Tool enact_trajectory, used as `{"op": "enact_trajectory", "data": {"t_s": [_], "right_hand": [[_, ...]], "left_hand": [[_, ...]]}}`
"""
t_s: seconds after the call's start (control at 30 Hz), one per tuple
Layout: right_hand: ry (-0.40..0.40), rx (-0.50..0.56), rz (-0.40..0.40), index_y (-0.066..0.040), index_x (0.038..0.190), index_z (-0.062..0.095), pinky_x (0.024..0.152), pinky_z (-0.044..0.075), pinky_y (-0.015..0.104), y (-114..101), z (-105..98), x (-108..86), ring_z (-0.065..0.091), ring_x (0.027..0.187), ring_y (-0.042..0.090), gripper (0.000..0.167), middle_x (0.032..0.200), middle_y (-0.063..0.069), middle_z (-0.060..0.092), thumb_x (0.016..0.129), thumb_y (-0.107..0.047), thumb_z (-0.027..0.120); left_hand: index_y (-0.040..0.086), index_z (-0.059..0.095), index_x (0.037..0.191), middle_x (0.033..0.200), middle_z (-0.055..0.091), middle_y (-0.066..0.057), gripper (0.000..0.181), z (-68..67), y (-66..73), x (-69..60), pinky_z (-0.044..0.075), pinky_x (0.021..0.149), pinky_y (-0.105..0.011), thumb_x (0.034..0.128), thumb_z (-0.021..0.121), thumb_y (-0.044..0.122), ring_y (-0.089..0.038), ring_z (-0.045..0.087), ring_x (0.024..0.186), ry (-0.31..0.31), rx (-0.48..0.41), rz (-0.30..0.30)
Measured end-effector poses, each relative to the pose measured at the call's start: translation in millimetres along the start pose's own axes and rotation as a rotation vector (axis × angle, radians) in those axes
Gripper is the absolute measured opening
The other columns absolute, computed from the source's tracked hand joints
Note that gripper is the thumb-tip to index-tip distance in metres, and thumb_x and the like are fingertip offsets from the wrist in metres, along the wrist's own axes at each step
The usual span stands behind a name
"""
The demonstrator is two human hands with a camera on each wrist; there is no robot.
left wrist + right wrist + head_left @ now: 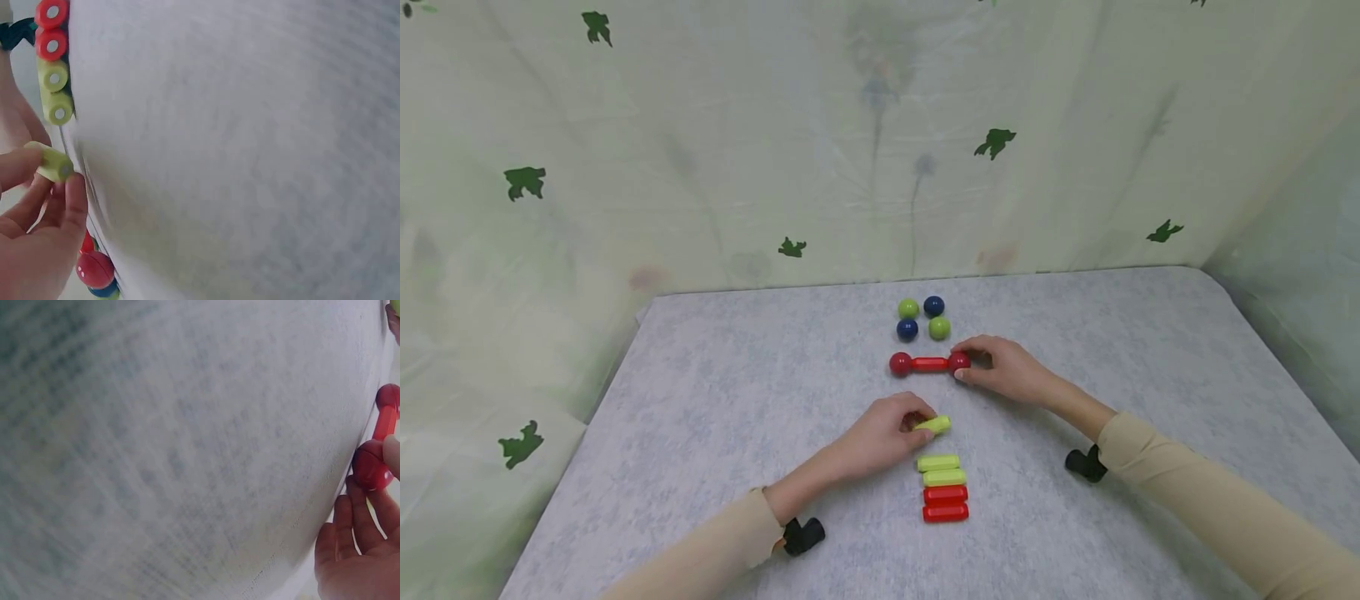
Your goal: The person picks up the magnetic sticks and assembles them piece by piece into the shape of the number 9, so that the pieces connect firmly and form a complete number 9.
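My left hand (887, 429) pinches a yellow-green rod (935, 425) between thumb and fingers; the left wrist view shows a pale round spot on the rod's end. Beyond it lies a red rod (930, 364) with a dark red ball at each end, joined like a dumbbell. The right hand (1006, 369) grips the right-hand red ball (958, 362) with thumb and fingertips, also seen in the right wrist view. At the other end sits the left red ball (900, 364). Nearer me, two yellow-green rods (942, 470) and two red rods (945, 503) lie side by side in a column.
Past the dumbbell shape rest two green balls (908, 308) and two dark blue balls (934, 306), grouped in a square. Everything lies on a grey-white mottled table (737, 375). A pale curtain (820, 167) with dark green leaf shapes hangs behind the far edge.
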State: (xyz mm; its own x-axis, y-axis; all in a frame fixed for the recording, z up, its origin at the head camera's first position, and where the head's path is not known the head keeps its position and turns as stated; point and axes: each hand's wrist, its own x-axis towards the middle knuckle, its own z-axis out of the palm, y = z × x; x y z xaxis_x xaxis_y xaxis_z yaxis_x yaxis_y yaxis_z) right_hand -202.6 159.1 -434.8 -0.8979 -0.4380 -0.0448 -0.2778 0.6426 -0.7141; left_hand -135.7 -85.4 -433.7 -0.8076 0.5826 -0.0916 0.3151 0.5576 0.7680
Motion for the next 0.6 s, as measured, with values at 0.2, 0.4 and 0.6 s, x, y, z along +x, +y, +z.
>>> {"op": "enact_trajectory", "data": {"t_s": [0.2, 0.4, 0.6], "right_hand": [[-0.006, -0.009, 0.009, -0.009, 0.13, 0.062, 0.1, 0.042, 0.048, 0.6, 0.0, 0.9, 0.054, 0.115, 0.026, 0.042, 0.125, 0.009, 0.062, 0.091, -0.024, 0.071], [-0.011, -0.015, 0.023, -0.009, 0.13, 0.061, 0.099, 0.042, 0.048, 2.4, 0.7, 2.1, 0.054, 0.114, 0.026, 0.043, 0.126, 0.009, 0.061, 0.091, -0.025, 0.072], [-0.005, -0.017, 0.01, -0.009, 0.13, 0.062, 0.098, 0.043, 0.047, 4.0, 1.0, 2.4, 0.054, 0.113, 0.025, 0.043, 0.125, 0.008, 0.062, 0.091, -0.024, 0.072]], "left_hand": [[0.008, 0.069, 0.11, 0.091, 0.068, 0.002, 0.022, -6.7, -7.5, -1.5, 0.052, 0.073, -0.03, 0.0907, 0.071, 0.017, -0.015, 0.063, 0.081, 0.04, -0.276, -0.131], [0.002, 0.067, 0.111, 0.088, 0.069, -0.004, 0.026, -12.7, -9.7, -1.4, 0.052, 0.07, -0.031, 0.0896, 0.072, 0.016, -0.018, 0.064, 0.077, 0.165, -0.392, -0.27], [-0.002, 0.066, 0.112, 0.089, 0.066, -0.007, 0.027, -19.3, -11.8, -0.3, 0.053, 0.072, -0.032, 0.0899, 0.07, 0.012, -0.02, 0.063, 0.076, 0.269, -0.418, -0.326]]}}
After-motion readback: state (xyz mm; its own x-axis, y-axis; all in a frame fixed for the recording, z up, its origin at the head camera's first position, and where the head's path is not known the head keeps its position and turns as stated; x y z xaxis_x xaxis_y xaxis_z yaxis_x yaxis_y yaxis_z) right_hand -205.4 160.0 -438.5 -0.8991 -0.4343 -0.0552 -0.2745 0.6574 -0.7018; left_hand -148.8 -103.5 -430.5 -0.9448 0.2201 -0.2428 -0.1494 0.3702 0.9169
